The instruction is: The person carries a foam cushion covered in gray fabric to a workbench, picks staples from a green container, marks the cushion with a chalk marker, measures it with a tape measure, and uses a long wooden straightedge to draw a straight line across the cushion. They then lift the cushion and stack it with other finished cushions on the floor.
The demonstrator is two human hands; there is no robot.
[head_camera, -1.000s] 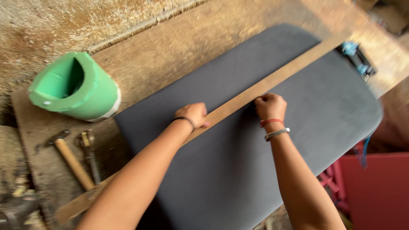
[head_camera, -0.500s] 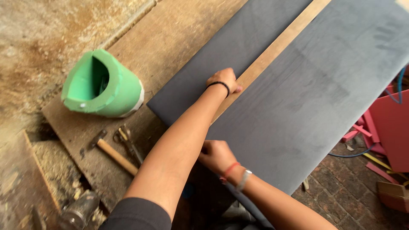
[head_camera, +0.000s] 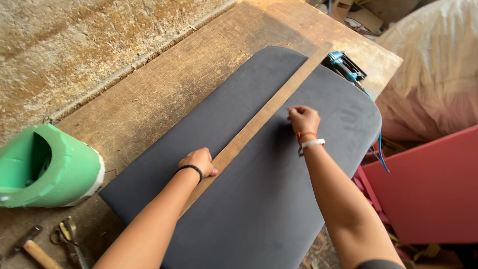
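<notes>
A dark grey padded sheet (head_camera: pixel 269 199) with rounded corners lies on a wooden table (head_camera: pixel 164 94). A long wooden strip (head_camera: pixel 269 112) runs diagonally across the sheet. My left hand (head_camera: pixel 198 162), with a black band on the wrist, presses down on the strip near its middle. My right hand (head_camera: pixel 302 119), wearing red and white wristbands, rests on the sheet just right of the strip's edge, farther along it. Its fingers are pinched together. Whether they hold something small is hidden.
A green foam roll (head_camera: pixel 47 172) stands at the table's left end. A hammer (head_camera: pixel 30 248) and scissors (head_camera: pixel 69 238) lie below it. A blue tool (head_camera: pixel 344 65) sits at the far edge. A pink board (head_camera: pixel 428 189) and a white sack (head_camera: pixel 438 65) stand to the right.
My right hand has moved from low beside my left arm up to the strip's edge, farther along the sheet. My left hand stays on the strip. The view has shifted.
</notes>
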